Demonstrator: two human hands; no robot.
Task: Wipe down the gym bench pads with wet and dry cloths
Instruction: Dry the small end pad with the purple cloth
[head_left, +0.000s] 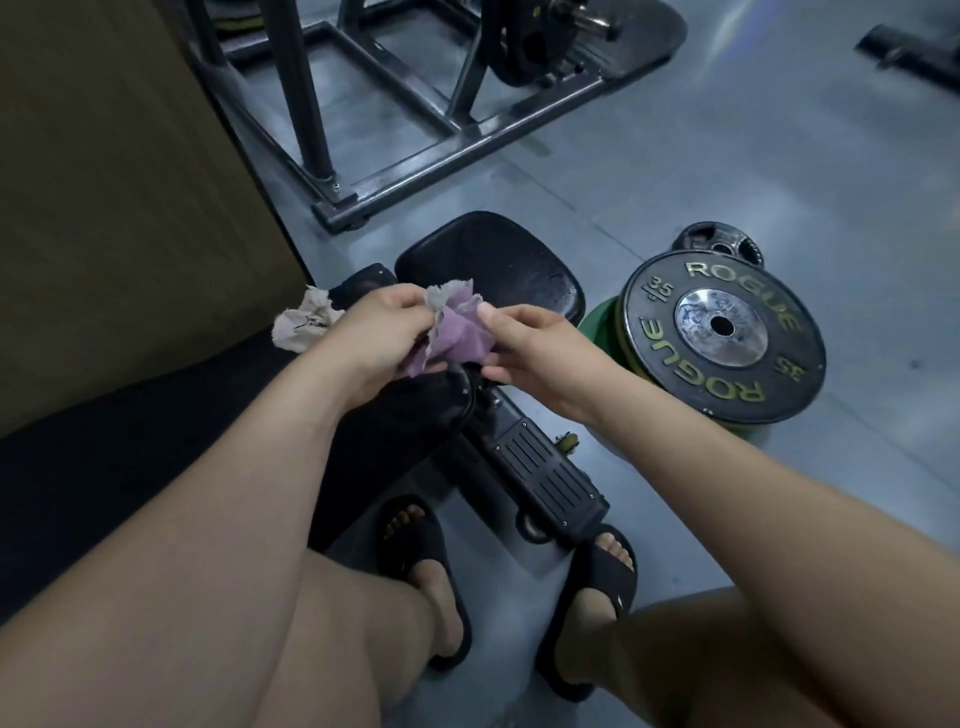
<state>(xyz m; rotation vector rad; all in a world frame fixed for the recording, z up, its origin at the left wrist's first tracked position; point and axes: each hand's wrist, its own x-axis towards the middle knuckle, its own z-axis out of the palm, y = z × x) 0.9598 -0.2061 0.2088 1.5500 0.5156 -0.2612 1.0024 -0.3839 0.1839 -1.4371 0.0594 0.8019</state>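
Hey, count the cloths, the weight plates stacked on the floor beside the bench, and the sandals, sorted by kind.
Cloths: 2, a purple cloth and a pale cloth
Weight plates on the floor: 3, a black Rogue plate, a green plate under it, and a small dark plate behind it
Sandals: 2, a left sandal and a right sandal
Total: 7

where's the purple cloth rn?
Head view, centre: the purple cloth is bunched between the left hand and right hand, both gripping it, in front of the round black pad. A pale cloth pokes out left of the left hand.
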